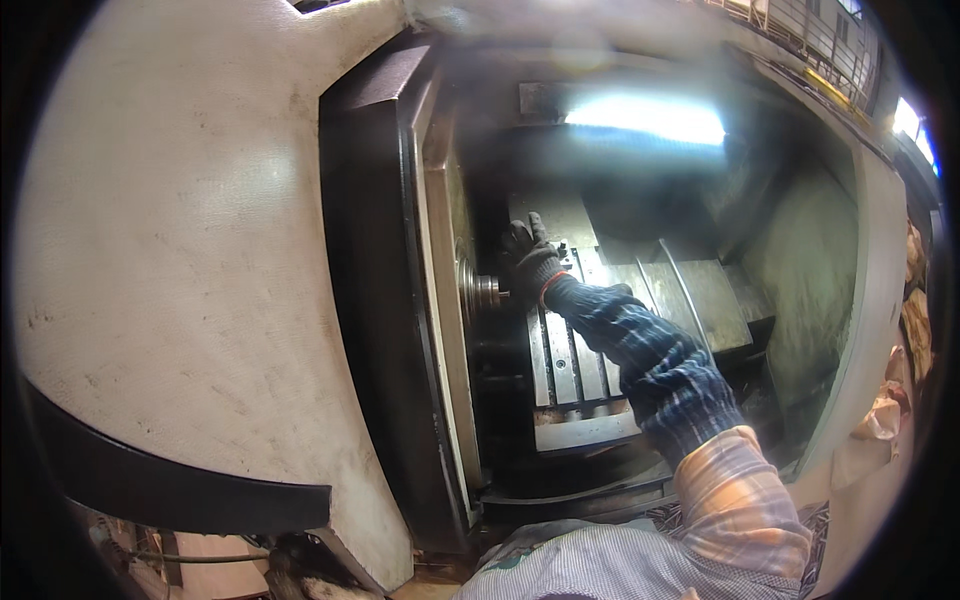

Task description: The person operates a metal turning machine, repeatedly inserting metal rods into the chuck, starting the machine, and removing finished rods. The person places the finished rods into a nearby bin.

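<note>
Spindle nose [487,291], a stubby metal cylinder with a slim tip, juts from the left side of the machine's opening; on the clock as the worker sees it, that tip points toward 3. Just beside it, at 1 to 2 o'clock, I see the right hand [530,252] in a dark glove, with a red band [551,287] at the wrist. One finger stands out toward 12, but the palm and most of the other fingers are hard to read, so I can't tell how far the grip is open or whether it has hold of anything. The left hand is out of view.

To my eye the step in hand is a reach in close by the spindle; a next move from there calls for small, careful motions, with glove and cuff kept off the tip.

At the spindle's 4 o'clock lies the slotted surface [563,385], partly covered by the dark blue sleeve [650,350], which slants away toward 5. A small dark fitting [564,250] sits at the hand's 3 o'clock, crowding the wrist. Further toward 3, a thin bright rod [685,290] stands behind the sleeve. A glaring lamp [645,118] shines at 1 o'clock, its haze blurring the back. Toward 9 the black door edge [370,250] and broad pale panel [180,220] hem in that side.
</note>
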Action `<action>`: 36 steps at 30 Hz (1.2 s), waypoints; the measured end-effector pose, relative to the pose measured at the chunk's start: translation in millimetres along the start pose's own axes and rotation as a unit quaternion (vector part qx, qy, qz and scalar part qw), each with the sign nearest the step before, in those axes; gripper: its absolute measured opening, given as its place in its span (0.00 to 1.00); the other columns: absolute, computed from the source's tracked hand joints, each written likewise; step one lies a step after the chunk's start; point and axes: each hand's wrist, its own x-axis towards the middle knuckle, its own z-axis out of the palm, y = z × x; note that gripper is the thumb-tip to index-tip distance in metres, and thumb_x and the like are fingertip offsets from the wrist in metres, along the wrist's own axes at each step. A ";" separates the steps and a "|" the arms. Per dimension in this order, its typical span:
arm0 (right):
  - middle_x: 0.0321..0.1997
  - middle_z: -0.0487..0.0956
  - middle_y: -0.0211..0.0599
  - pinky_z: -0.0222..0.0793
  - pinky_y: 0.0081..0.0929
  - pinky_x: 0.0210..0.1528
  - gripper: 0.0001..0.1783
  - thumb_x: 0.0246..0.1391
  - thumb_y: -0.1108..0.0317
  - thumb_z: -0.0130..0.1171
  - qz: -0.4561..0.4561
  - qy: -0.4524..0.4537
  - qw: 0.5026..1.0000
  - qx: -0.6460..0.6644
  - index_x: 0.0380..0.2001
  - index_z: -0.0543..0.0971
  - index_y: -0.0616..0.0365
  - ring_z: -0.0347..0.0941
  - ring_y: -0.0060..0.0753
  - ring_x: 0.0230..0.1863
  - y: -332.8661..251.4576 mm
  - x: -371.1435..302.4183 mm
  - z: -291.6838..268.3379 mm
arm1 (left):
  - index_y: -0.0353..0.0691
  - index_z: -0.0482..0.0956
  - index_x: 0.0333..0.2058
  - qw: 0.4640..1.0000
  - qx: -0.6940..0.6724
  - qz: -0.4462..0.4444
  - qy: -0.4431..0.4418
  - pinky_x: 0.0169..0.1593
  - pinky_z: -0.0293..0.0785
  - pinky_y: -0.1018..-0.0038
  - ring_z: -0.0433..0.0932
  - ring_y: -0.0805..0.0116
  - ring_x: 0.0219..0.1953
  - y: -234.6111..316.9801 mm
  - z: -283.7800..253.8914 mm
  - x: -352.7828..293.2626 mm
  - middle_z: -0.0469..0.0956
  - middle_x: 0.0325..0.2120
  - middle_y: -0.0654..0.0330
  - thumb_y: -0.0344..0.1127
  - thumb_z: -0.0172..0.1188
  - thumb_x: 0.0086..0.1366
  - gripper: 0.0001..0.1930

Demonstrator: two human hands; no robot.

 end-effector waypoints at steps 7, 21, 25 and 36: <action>0.68 0.73 0.50 0.69 0.50 0.62 0.37 0.64 0.39 0.56 0.271 0.253 0.853 0.368 0.67 0.70 0.53 0.73 0.59 0.62 21.6 -43.8 2.6 | 0.23 0.80 0.50 0.999 0.005 0.031 0.009 0.48 0.77 0.51 0.81 0.42 0.43 1.8 5.5 1.3 0.82 0.43 0.38 0.43 0.56 0.75 0.22; 0.53 0.84 0.48 0.78 0.37 0.56 0.26 0.63 0.56 0.66 0.330 0.150 0.810 0.461 0.58 0.80 0.60 0.81 0.47 0.54 -13.3 -398.3 11.3 | 0.23 0.77 0.56 0.986 -0.077 0.075 -0.128 0.56 0.76 0.57 0.82 0.48 0.48 -37.2 65.2 -42.1 0.82 0.49 0.40 0.44 0.59 0.75 0.25; 0.54 0.84 0.47 0.79 0.37 0.53 0.25 0.65 0.54 0.64 0.510 0.123 0.784 0.332 0.59 0.80 0.58 0.82 0.45 0.53 -52.0 -573.3 -3.8 | 0.24 0.75 0.58 0.959 0.021 0.149 -0.242 0.58 0.74 0.56 0.81 0.50 0.49 -80.1 75.7 -97.8 0.82 0.50 0.41 0.45 0.60 0.75 0.27; 0.49 0.85 0.47 0.76 0.43 0.50 0.21 0.60 0.52 0.64 0.896 0.022 0.396 0.202 0.48 0.84 0.55 0.82 0.51 0.48 -154.4 -956.1 -103.1 | 0.25 0.81 0.52 0.708 -0.520 0.109 -0.465 0.53 0.79 0.64 0.82 0.50 0.52 180.4 -26.3 -120.8 0.82 0.49 0.42 0.38 0.57 0.77 0.18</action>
